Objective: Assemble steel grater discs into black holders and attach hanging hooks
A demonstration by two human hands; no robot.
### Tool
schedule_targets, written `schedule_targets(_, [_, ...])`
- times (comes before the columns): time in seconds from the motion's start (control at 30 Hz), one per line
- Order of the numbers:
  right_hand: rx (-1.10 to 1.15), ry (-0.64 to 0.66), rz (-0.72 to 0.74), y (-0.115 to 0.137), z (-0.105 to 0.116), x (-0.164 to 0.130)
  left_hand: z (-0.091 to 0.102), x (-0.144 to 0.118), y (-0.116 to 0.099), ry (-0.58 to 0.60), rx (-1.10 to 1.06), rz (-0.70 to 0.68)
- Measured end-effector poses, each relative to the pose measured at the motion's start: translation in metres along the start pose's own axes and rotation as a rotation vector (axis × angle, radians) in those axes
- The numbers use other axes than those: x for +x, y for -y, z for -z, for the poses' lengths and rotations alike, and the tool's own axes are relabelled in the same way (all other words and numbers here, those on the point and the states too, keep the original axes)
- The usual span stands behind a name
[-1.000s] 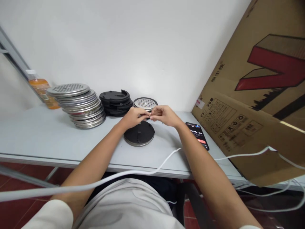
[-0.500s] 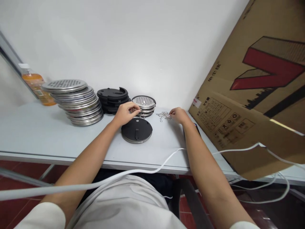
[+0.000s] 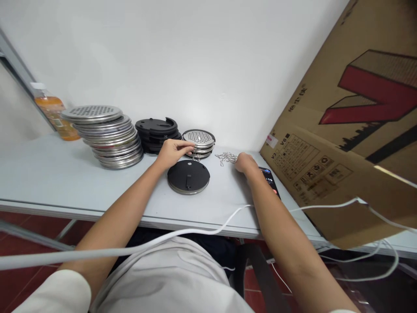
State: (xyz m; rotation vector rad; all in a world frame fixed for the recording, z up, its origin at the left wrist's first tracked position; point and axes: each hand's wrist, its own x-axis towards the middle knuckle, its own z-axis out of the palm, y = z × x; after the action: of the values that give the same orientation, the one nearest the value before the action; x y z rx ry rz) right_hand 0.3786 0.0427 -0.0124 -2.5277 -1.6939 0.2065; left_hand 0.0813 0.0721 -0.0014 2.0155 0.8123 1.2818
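My left hand (image 3: pixel 173 152) pinches a small wire clip (image 3: pixel 196 156) just beyond the far rim of a black round disc (image 3: pixel 188 176) lying flat on the grey table (image 3: pixel 48 174). My right hand (image 3: pixel 246 163) rests on the table with fingers curled beside a loose pile of small wire clips (image 3: pixel 226 157); whether it holds one is hidden. Behind the left hand sits a short stack of perforated metal discs (image 3: pixel 199 140).
A tall stack of metal discs (image 3: pixel 107 139) and a stack of black discs (image 3: pixel 157 132) stand at the back left, with an orange bottle (image 3: pixel 54 111) beyond. A phone (image 3: pixel 269 179) lies by my right wrist. A big cardboard box (image 3: pixel 352 126) leans at right. A white cable (image 3: pixel 202 230) crosses the table's edge.
My hands were together above the black disc; they have parted. The right hand went to the clip pile and drew back a little, the left stayed near the disc's far rim.
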Motion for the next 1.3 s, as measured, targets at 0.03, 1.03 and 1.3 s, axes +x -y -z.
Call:
schedule_targets(0.03, [-0.009, 0.003, 0.000, 0.001, -0.001, 0.000, 0.000, 0.000, 0.001, 0.004, -0.020, 0.002])
schedule_targets(1.03, [1.444, -0.062, 0.802, 0.087, -0.016, -0.064, -0.025, 0.001, -0.004, 0.011, -0.402, 0.092])
schedule_targets(1.3, [1.430, -0.127, 0.795, 0.085, -0.018, -0.059, -0.026, 0.001, -0.005, -0.005, -0.453, 0.093])
